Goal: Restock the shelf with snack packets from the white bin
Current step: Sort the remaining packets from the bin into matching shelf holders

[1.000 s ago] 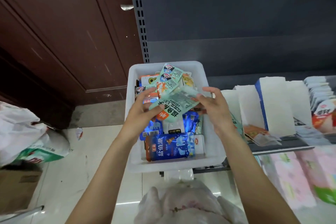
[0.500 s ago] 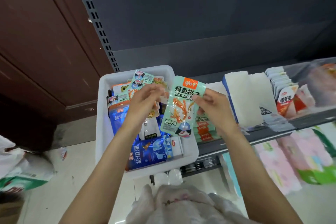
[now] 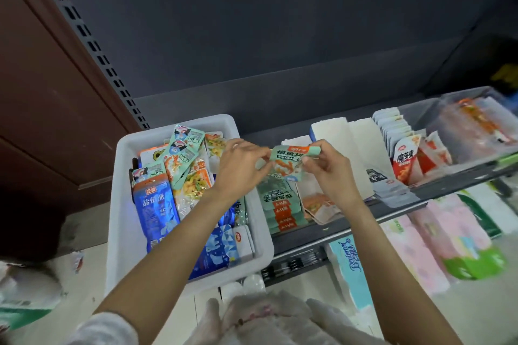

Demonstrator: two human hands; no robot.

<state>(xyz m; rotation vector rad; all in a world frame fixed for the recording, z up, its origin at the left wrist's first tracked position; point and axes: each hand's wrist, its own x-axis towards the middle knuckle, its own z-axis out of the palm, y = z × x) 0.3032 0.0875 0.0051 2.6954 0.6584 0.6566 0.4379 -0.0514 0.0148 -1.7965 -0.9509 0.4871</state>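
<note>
A white bin (image 3: 120,204) at the left end of the shelf holds several snack packets, among them a blue packet (image 3: 155,206) and mint-green ones (image 3: 183,145). My left hand (image 3: 238,168) and my right hand (image 3: 326,165) both pinch one mint-green snack packet (image 3: 288,161) between them, held above the dark shelf (image 3: 330,228) just right of the bin. Under it on the shelf lies a stack of matching green packets (image 3: 279,206).
Further right on the shelf stand white boxes (image 3: 342,145), a row of red-and-white packets (image 3: 403,161) and a clear tray (image 3: 462,131). Tissue packs (image 3: 437,244) fill the shelf below. A white plastic bag (image 3: 269,319) sits low in front of me, a brown cabinet (image 3: 42,87) to the left.
Both hands have carried the green packet from over the bin to the right, above the shelf's green stack. The view has swung right, showing more of the shelf.
</note>
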